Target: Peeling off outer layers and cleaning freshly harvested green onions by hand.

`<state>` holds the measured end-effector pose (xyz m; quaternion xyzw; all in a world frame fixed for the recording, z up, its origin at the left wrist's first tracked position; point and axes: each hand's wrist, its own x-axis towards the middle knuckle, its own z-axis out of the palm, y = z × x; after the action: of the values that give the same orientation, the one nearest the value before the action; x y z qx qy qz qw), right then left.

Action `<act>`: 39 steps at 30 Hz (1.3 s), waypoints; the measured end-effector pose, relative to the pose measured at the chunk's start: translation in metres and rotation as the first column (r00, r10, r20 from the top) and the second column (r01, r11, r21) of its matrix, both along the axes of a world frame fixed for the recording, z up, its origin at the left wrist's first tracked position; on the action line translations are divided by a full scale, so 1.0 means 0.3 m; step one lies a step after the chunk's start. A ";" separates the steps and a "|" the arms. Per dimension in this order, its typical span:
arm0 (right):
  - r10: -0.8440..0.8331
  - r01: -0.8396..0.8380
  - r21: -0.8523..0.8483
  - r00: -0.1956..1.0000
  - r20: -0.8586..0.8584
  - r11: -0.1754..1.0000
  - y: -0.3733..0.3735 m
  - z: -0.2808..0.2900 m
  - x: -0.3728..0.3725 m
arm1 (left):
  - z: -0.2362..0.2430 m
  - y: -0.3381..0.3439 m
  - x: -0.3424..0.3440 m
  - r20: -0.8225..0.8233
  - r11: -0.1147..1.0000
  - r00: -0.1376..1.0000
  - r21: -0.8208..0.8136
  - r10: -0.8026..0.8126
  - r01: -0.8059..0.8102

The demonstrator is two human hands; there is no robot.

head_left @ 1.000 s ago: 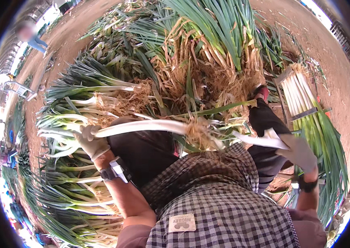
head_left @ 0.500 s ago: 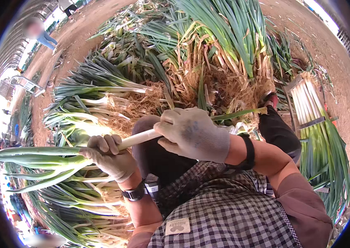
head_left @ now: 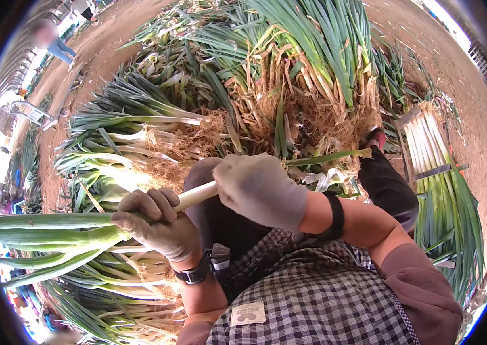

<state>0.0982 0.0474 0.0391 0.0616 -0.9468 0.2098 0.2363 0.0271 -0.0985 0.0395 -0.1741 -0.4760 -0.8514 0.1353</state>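
Note:
One long green onion lies across my lap between both gloved hands, its green leaves fanning out to the left. My left hand is closed round it where the white stem turns green. At the other end of the white stem, my right hand is curled into a fist on it. That fist hides the root end. Both gloves are pale and soiled. Beyond my knees lies a pile of untrimmed green onions with brown, tangled roots.
More rooty onions are heaped along my left. To my right, cleaned white-stemmed onions lie in a metal rack. My foot rests beside the roots. A hand cart and a person are at the far left.
My right hand has rolled over and its fingers have closed tighter, moving slightly left. My left hand's fingers have shifted on the stem, and the onion's leaves reach a little further left.

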 end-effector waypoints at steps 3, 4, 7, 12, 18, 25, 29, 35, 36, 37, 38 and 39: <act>0.019 -0.077 -0.315 0.983 -0.183 0.946 0.076 -0.098 0.017 | 0.001 0.000 -0.009 0.006 0.998 0.999 0.048 -0.034 0.034; 0.019 -0.077 -0.316 0.983 -0.182 0.946 0.093 -0.101 0.037 | -0.001 -0.002 -0.009 0.047 0.996 0.999 0.090 -0.027 0.022; 0.174 0.141 -0.984 0.977 0.120 -0.113 0.146 -0.075 0.106 | -0.016 -0.016 -0.023 0.081 0.991 0.997 0.133 -0.021 0.010; -0.073 0.150 -0.959 0.982 0.172 -0.239 0.370 -0.273 0.243 | -0.022 -0.029 -0.044 0.097 0.983 0.994 0.182 -0.055 0.037; -0.408 0.600 -0.796 0.710 0.574 -0.076 0.692 -0.621 0.538 | -0.009 -0.030 -0.065 0.140 0.989 0.990 0.140 0.033 -0.053; -0.471 0.434 -0.348 0.882 -0.026 0.831 0.351 -0.245 0.270 | 0.021 0.050 -0.031 0.124 0.986 0.982 0.064 0.144 -0.153; -0.351 0.390 0.101 0.895 -0.274 0.915 0.147 -0.078 0.099 | 0.019 0.100 -0.008 0.169 0.970 0.955 -0.028 0.244 -0.242; -0.300 0.342 0.089 0.902 -0.311 0.935 -0.006 -0.047 -0.080 | 0.002 0.107 0.034 0.135 0.975 0.965 -0.012 0.223 -0.223; -0.317 0.341 0.088 0.924 -0.213 0.936 -0.016 -0.050 -0.103 | 0.001 0.096 0.033 0.137 0.974 0.964 -0.015 0.228 -0.228; -0.358 0.363 0.045 0.929 -0.099 0.931 -0.002 -0.062 -0.138 | -0.003 0.092 0.036 0.110 0.984 0.978 -0.010 0.177 -0.177; -0.358 0.363 0.045 0.929 -0.094 0.931 0.027 -0.086 -0.188 | -0.006 0.089 0.040 0.083 0.992 0.989 -0.006 0.126 -0.126; -0.397 0.391 0.198 0.918 -0.007 0.899 0.066 -0.122 -0.242 | -0.002 0.098 0.047 0.055 0.995 0.994 0.000 0.095 -0.096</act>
<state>0.0257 0.0671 0.0027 -0.1119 -0.9594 0.0646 0.2508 0.0412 -0.0691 0.0388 -0.1277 -0.4860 -0.8491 0.1630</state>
